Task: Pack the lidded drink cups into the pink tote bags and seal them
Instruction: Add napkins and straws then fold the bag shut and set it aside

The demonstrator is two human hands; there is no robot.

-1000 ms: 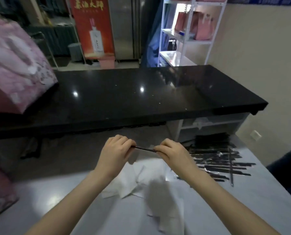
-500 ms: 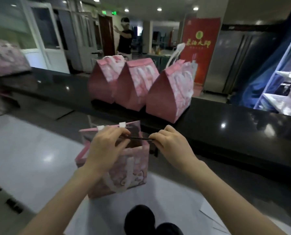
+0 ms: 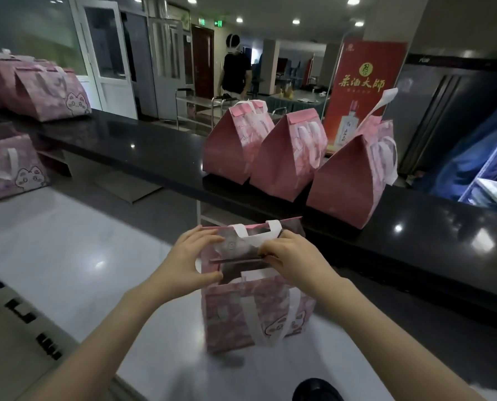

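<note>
One wide-angle camera rides on the person's head, facing forward and tilted down. Both forearms come in from the lower edge and meet at the centre of the frame. There the left hand (image 3: pixel 196 257) and right hand (image 3: pixel 292 260) sit close beneath the lens, at a pink tote bag (image 3: pixel 256 316) with a dark strip (image 3: pixel 235 259) across its mouth. The white worktop (image 3: pixel 67 256) fills the lower left, and a black worktop (image 3: pixel 154 151) crosses the middle from left to right. The room beyond, far off, takes the upper half.
</note>
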